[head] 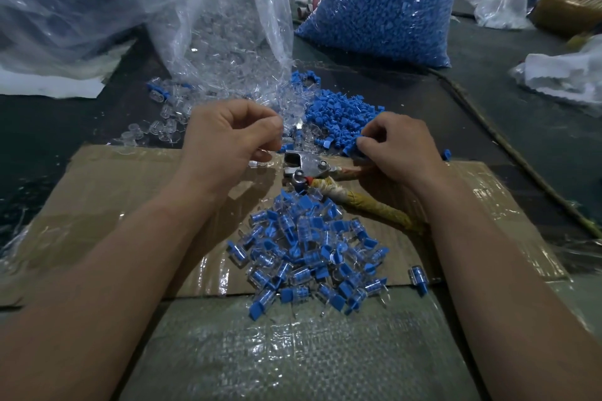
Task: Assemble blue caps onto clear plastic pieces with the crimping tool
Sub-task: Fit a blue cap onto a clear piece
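Dark matting covers the work surface (488, 107), and a taped cardboard sheet (130, 205) lies across its middle. A woven sack (260, 352) overlaps the cardboard's near edge.

At the far side of the surface stand two bags. The bag of clear pieces (224, 26) is left of centre with its mouth spilling toward me, and the bag of blue caps (384, 3) is to its right. Loose clear pieces (163, 114) are scattered on the matting just past the cardboard's far edge on the left. A heap of loose blue caps (338, 114) lies just past that edge on the right.

My left hand (224, 140) is over the far edge of the cardboard with its fingers curled in and thumb meeting forefinger. It pinches a clear piece (260, 155) that shows just under my fingertips.

My right hand (400, 146) reaches to the near side of the blue heap and pinches a blue cap (361, 144) between thumb and fingertips.

Between my hands, the crimping tool (306, 166) lies on the cardboard near its far edge. Its metal head points left and its tape-wrapped handles (368, 208) run back toward my right forearm. I am not gripping it.

A pile of finished pieces (309, 247) lies in the middle of the cardboard, reaching its near edge. One stray finished piece (418, 278) lies apart to the right, by the near edge.
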The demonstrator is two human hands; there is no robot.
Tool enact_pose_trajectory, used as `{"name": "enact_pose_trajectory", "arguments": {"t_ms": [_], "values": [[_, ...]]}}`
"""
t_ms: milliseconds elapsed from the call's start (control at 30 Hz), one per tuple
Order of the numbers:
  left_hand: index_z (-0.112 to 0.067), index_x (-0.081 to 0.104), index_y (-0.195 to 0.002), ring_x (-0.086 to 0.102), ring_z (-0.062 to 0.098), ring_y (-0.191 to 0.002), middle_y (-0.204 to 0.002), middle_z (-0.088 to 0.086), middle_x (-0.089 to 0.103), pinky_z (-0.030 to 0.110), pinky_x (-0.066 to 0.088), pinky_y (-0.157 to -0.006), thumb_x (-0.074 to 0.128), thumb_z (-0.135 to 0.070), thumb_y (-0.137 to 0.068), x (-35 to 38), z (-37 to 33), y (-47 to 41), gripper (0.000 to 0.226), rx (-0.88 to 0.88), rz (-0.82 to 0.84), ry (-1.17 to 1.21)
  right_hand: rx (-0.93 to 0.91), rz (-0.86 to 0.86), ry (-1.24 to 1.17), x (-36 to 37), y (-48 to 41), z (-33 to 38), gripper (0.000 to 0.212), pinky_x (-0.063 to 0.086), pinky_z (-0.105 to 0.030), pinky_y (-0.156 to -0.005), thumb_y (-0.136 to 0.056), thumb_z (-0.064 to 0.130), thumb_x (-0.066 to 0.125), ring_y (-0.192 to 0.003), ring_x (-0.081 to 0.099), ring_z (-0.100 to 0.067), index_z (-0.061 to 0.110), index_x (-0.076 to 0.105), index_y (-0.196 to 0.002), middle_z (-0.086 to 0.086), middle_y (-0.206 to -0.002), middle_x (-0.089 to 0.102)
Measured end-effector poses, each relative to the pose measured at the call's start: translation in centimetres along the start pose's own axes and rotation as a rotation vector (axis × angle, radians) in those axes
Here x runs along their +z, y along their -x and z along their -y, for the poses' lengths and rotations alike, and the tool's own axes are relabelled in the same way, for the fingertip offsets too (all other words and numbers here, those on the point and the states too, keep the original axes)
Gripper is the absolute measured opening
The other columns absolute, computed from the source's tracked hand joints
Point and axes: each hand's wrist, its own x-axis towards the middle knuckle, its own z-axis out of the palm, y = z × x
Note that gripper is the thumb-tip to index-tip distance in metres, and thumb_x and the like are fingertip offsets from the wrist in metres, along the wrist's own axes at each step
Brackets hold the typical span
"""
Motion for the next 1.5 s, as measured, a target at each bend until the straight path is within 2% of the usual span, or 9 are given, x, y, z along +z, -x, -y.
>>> {"name": "enact_pose_trajectory", "arguments": {"t_ms": [167,300,400,500,567,667,833,1067,1500], "values": [[-0.013,0.065,-0.070,0.067,0.013,-0.063,-0.067,0.003,0.069,0.018,0.055,-0.061,0.064,-0.003,-0.078,0.0,-0.2,0.0,0.013,-0.055,0.029,0.065,0.009,-0.165,-0.183,-0.6,0.4,0.6,0.019,0.036,-0.014,-0.051,-0.074,0.015,0.063,-0.057,0.046,-0.004,0.023,0.049,-0.064,0.012,-0.062,0.051],[-0.009,0.062,-0.070,0.067,0.010,-0.062,-0.074,0.007,0.065,0.017,0.053,-0.060,0.064,0.001,-0.077,0.1,-0.2,0.0,0.013,-0.075,0.073,0.097,-0.011,-0.133,-0.219,-0.7,0.7,0.8,0.024,0.035,-0.009,-0.048,-0.074,0.010,0.065,-0.057,0.047,-0.003,0.024,0.049,-0.063,0.010,-0.063,0.053],[-0.007,0.060,-0.072,0.067,0.011,-0.061,-0.066,0.002,0.065,0.017,0.053,-0.058,0.061,0.003,-0.079,0.1,-0.2,0.0,0.012,-0.081,0.099,0.110,-0.045,-0.083,-0.271,-0.8,0.9,0.9,0.015,0.037,-0.005,-0.054,-0.084,0.009,0.059,-0.064,0.053,-0.001,0.023,0.060,-0.087,0.010,-0.072,0.057],[-0.007,0.057,-0.076,0.066,0.013,-0.056,-0.057,0.000,0.064,0.019,0.054,-0.053,0.058,0.002,-0.082,0.2,-0.2,0.0,0.011,-0.104,0.134,0.120,-0.102,-0.048,-0.267,-1.0,1.2,1.2,0.031,0.043,-0.015,-0.072,-0.092,0.006,0.047,-0.080,0.057,-0.011,0.019,0.062,-0.115,0.005,-0.086,0.057],[-0.007,0.056,-0.078,0.065,0.013,-0.053,-0.057,0.001,0.062,0.020,0.054,-0.051,0.056,0.003,-0.084,0.3,-0.3,0.1,0.011,-0.109,0.141,0.116,-0.117,-0.047,-0.277,-1.1,1.3,1.4,0.028,0.047,-0.026,-0.082,-0.094,0.005,0.045,-0.087,0.055,-0.013,0.016,0.064,-0.110,0.007,-0.091,0.053],[-0.009,0.059,-0.083,0.063,0.012,-0.050,-0.062,0.006,0.061,0.020,0.054,-0.049,0.054,0.005,-0.085,0.3,-0.5,0.2,0.015,-0.096,0.165,0.114,-0.109,-0.047,-0.321,-1.2,1.7,2.0,0.014,0.049,-0.031,-0.079,-0.093,0.011,0.050,-0.081,0.056,-0.014,0.022,0.058,-0.096,0.014,-0.081,0.054],[-0.007,0.059,-0.081,0.064,0.012,-0.049,-0.055,0.003,0.064,0.021,0.054,-0.049,0.053,0.007,-0.085,0.4,-0.6,0.3,0.016,-0.127,0.179,0.151,-0.157,-0.091,-0.428,-1.4,2.5,3.2,0.025,0.042,-0.006,-0.066,-0.084,0.014,0.064,-0.071,0.052,0.008,0.037,0.057,-0.076,0.016,-0.080,0.055],[-0.004,0.055,-0.079,0.066,0.015,-0.054,-0.062,0.007,0.069,0.022,0.056,-0.051,0.058,0.004,-0.082,0.6,-0.5,0.2,0.010,-0.136,0.183,0.171,-0.222,-0.146,-0.675,-1.3,3.8,5.4,0.020,0.047,-0.009,-0.064,-0.076,0.009,0.072,-0.065,0.060,0.005,0.027,0.065,-0.079,0.017,-0.072,0.062],[-0.007,0.059,-0.077,0.067,0.015,-0.056,-0.063,0.007,0.067,0.021,0.055,-0.053,0.067,0.006,-0.074,0.7,-0.4,0.5,0.016,-0.016,0.171,0.100,-0.284,-0.120,-0.597,-0.4,4.3,6.6,0.011,0.048,-0.011,-0.059,-0.077,0.003,0.071,-0.063,0.060,0.000,0.013,0.069,-0.081,0.013,-0.070,0.063]]}}
